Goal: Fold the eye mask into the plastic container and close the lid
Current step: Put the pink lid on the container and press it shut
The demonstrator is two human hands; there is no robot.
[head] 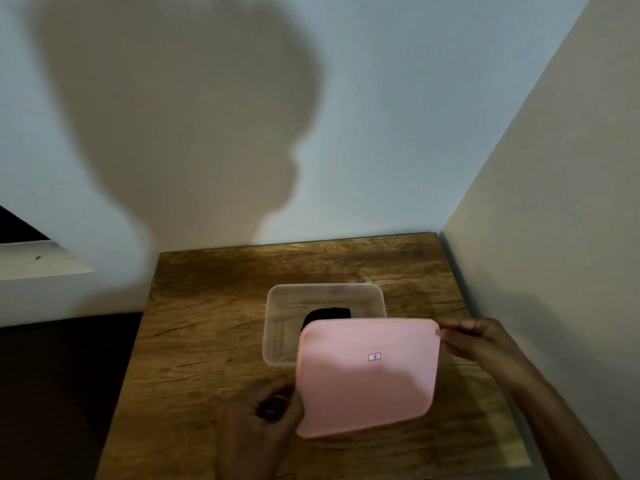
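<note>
A clear plastic container (277, 327) stands on the wooden table (207, 341). Inside it lies the black eye mask (327, 315), folded small and partly hidden by the lid. The pink lid (367, 379) is held tilted above the container's near right part, covering that corner. My left hand (259, 414) grips the lid's near left edge. My right hand (478, 337) pinches its far right corner. A small red sticker sits on the lid's top.
The table fits into a corner: a pale wall runs along its back and another along its right side. A dark floor lies left of the table. A white ledge juts out at the far left.
</note>
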